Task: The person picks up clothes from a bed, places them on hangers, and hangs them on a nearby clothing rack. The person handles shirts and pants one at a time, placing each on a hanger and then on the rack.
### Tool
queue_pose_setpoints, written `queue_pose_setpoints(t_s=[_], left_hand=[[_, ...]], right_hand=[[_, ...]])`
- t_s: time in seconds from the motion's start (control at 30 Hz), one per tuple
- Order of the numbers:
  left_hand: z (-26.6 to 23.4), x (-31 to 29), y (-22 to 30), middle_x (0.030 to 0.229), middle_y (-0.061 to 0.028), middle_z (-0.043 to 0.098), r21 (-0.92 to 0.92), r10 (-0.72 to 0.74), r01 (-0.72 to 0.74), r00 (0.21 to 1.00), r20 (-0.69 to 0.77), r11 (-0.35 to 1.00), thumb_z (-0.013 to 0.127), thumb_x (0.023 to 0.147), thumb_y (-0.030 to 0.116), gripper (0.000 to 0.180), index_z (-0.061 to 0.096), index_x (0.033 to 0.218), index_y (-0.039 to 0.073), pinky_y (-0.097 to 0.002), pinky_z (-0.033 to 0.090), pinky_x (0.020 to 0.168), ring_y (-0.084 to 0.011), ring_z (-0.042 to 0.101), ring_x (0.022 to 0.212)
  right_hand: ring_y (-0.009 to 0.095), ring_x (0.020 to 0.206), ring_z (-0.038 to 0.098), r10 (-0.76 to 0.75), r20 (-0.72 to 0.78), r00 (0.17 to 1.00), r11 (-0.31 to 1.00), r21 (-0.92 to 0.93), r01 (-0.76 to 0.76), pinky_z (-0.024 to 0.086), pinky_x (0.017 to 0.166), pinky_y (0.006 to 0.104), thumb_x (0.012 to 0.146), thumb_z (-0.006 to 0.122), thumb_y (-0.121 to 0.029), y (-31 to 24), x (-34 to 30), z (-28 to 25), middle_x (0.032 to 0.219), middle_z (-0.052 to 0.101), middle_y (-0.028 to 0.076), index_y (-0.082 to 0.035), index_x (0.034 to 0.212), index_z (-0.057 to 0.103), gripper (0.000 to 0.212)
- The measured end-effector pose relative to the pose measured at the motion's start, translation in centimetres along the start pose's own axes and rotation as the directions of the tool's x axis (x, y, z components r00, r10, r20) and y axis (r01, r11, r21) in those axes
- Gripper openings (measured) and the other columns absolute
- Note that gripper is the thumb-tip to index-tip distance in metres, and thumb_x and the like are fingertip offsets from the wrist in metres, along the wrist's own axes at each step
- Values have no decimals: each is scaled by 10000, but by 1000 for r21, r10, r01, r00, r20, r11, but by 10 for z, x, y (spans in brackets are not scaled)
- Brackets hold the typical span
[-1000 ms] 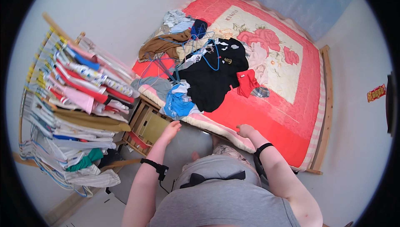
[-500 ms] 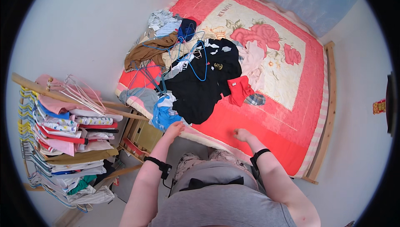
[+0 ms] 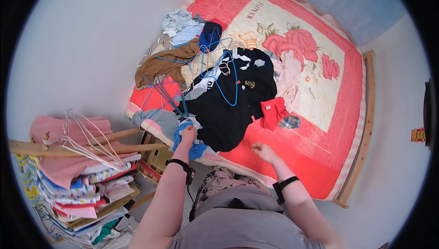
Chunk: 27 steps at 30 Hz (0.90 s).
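My left hand [image 3: 188, 133] is over a blue and white garment [image 3: 196, 151] at the bed's near left edge. Its fingertips point away from me, and I cannot make out whether they grip the cloth. Above the red bedding, my right hand [image 3: 264, 152] holds nothing, its fingers loosely bent and apart. Between and beyond the hands spreads a black garment [image 3: 215, 128] with white patches. Blue wire hangers [image 3: 236, 94] lie across it. A grey garment [image 3: 157, 122] lies left of the blue one, with a tangle of hangers [image 3: 171, 98] just behind.
A wooden rack [image 3: 91, 149] on the left carries many clothes on hangers, with white hangers [image 3: 87, 144] over its bar. Brown trousers [image 3: 171, 61], a dark blue cap [image 3: 210, 36], a red cloth [image 3: 273, 113] and a pink garment [image 3: 288, 75] lie on the bed [image 3: 315, 157].
My left hand has moved forward onto the blue and white garment. The right hand has shifted little. The view has turned, so the rack sits lower.
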<state>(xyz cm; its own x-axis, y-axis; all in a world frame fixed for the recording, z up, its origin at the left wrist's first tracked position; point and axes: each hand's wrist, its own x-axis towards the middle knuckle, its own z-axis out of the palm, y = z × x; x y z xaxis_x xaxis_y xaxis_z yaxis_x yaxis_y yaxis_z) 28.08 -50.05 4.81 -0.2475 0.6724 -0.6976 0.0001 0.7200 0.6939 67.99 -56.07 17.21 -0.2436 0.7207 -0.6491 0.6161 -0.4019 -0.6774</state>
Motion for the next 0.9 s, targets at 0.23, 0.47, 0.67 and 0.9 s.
queue_pose_setpoints(t_s=[0.23, 0.47, 0.67, 0.9], left_hand=[[-24, 76, 8, 1019, -143, 680, 470, 227, -115, 956, -188, 875, 574, 880, 198, 326, 631, 1151, 26, -363, 506, 797, -266, 646, 962], [-27, 108, 14, 1192, -209, 605, 688, 252, -116, 963, -100, 716, 577, 844, 204, 417, 585, 1215, 13, -401, 450, 967, -359, 559, 1143], [-20, 117, 4, 1396, -212, 430, 701, 258, -111, 960, -107, 704, 570, 844, 154, 593, 389, 1397, 42, -414, 410, 1023, -364, 472, 1242], [-24, 142, 6, 1373, -226, 444, 717, 106, -85, 994, 15, 692, 617, 826, 223, 669, 359, 1417, 42, -440, 430, 1001, -386, 493, 1217]], right_hand=[[286, 1089, 609, 98, -18, 995, 995, -2, -98, 471, 943, 358, 899, 593, -201, -32, 15, 6, 1151, 645, 177, -2, 1217, 583, 375], [308, 1099, 610, 152, -51, 987, 976, 167, -142, 474, 936, 369, 904, 586, -222, -30, 17, 20, 1167, 634, 202, -13, 1211, 589, 371], [290, 1063, 634, 203, -53, 978, 978, 65, -200, 493, 909, 364, 909, 588, -229, -12, 0, 34, 1125, 657, 191, -18, 1215, 588, 372], [301, 1056, 637, 259, -33, 965, 963, 90, -255, 496, 909, 367, 905, 590, -229, 5, -3, 48, 1110, 660, 195, -23, 1217, 586, 374]])
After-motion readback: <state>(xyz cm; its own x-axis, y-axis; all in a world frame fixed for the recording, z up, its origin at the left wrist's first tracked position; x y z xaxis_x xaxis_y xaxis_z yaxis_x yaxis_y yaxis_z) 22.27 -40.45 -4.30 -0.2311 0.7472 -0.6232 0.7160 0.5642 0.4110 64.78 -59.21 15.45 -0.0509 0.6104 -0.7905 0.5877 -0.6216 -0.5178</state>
